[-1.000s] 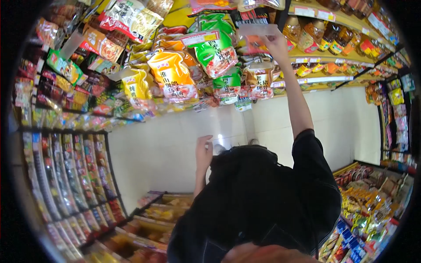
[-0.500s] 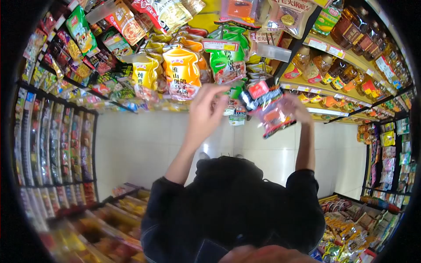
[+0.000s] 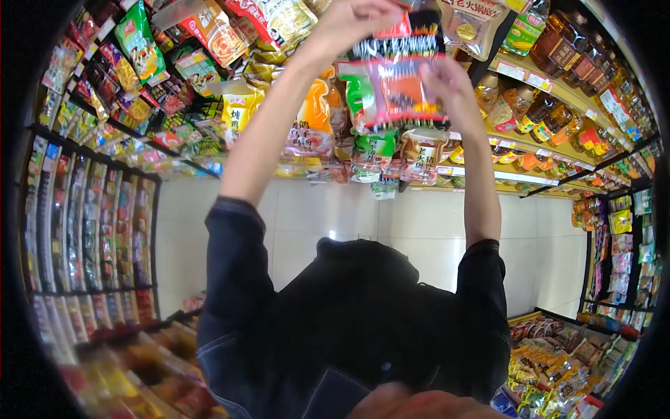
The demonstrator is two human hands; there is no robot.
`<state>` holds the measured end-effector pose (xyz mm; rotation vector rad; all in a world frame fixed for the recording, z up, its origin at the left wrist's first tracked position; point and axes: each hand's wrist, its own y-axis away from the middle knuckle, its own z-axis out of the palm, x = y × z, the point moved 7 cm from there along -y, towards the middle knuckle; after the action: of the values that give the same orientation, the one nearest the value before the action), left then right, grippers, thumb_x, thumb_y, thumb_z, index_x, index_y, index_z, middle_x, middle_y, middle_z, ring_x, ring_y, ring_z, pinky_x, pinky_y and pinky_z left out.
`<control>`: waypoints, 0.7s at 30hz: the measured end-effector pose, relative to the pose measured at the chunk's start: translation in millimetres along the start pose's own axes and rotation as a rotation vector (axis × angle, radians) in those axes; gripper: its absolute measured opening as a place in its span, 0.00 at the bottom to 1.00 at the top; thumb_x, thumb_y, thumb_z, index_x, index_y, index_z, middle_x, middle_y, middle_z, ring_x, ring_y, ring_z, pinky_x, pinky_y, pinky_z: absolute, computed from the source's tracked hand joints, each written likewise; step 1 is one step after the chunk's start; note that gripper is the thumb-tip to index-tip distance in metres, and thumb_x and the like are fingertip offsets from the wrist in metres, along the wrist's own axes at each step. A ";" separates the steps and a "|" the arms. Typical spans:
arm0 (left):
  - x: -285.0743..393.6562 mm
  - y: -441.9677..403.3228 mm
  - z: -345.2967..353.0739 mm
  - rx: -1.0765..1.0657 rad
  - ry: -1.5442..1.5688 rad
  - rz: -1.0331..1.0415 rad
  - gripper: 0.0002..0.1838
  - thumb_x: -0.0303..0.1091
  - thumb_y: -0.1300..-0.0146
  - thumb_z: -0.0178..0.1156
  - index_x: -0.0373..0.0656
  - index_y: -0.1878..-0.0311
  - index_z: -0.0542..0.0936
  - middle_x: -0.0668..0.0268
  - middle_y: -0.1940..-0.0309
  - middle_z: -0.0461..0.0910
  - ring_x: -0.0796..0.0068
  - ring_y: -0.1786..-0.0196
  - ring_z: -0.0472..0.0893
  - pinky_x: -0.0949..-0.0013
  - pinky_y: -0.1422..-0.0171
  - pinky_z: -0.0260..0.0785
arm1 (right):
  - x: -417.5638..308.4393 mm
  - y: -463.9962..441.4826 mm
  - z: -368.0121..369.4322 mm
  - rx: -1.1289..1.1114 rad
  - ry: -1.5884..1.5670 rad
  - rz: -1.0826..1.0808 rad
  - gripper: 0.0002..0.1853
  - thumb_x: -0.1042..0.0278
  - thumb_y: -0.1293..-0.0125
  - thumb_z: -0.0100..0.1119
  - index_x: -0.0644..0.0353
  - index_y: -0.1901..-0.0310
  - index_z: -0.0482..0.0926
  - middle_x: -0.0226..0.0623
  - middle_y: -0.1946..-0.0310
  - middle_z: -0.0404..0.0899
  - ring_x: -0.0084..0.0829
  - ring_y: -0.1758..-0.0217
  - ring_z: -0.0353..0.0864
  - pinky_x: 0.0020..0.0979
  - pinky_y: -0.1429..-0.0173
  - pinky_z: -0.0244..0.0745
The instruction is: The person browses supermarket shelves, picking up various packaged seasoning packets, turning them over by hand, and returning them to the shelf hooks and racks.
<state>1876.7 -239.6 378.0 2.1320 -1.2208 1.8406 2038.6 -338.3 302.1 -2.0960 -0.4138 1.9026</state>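
Packet (image 3: pixel 396 91) in right hand (image 3: pixel 452 85) partly hides green pouch (image 3: pixel 354 96).

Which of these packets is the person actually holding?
The black-topped, pink-edged packet, between the left hand and right hand; neither grips the green pouches or yellow pouches.

Glossy plastic film wraps the black-and-red packet (image 3: pixel 401 85) as smooth floor tiles (image 3: pixel 422 220) shine, a dark shirt (image 3: pixel 370 300) shows matt cloth, and amber bottles (image 3: pixel 556 45) gleam, see-through.

Amber bottles (image 3: pixel 556 43) on a yellow shelf (image 3: pixel 561 93) at right — pale tiled floor (image 3: pixel 307 209) below
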 end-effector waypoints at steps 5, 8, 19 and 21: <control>7.7 -42.3 -20.9 0.039 0.369 -0.167 0.18 0.36 0.35 0.71 0.36 0.45 0.85 0.61 0.49 0.87 0.72 0.47 0.83 0.69 0.40 0.74 | -21.1 -45.1 0.3 0.119 -0.120 -0.096 0.11 0.60 0.24 0.61 0.58 0.52 0.77 0.20 0.69 0.72 0.14 0.71 0.65 0.21 0.66 0.59; -21.7 -67.7 -27.5 -0.048 0.502 -0.160 0.17 0.31 0.33 0.67 0.33 0.45 0.84 0.58 0.48 0.87 0.70 0.46 0.84 0.69 0.39 0.75 | -23.3 -60.3 -6.0 0.162 -0.132 -0.115 0.11 0.60 0.24 0.61 0.59 0.50 0.78 0.20 0.69 0.73 0.15 0.70 0.66 0.22 0.65 0.60; -48.1 -91.9 -41.6 0.353 0.276 0.107 0.23 0.27 0.38 0.70 0.32 0.41 0.79 0.58 0.48 0.84 0.66 0.48 0.83 0.65 0.43 0.77 | -28.7 -65.6 -14.7 0.215 -0.111 -0.166 0.11 0.61 0.23 0.58 0.62 0.51 0.76 0.23 0.69 0.71 0.16 0.69 0.66 0.22 0.65 0.60; -28.4 -84.0 -42.6 0.350 0.006 0.269 0.22 0.29 0.39 0.71 0.35 0.41 0.81 0.58 0.49 0.84 0.67 0.49 0.83 0.64 0.43 0.77 | -25.7 -64.8 -9.4 0.232 -0.145 -0.178 0.11 0.62 0.22 0.58 0.62 0.54 0.76 0.23 0.69 0.71 0.15 0.69 0.67 0.21 0.64 0.60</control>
<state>1893.4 -145.4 401.3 2.2119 -1.3239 2.3254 2044.0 -288.9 351.8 -1.7235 -0.3768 1.9034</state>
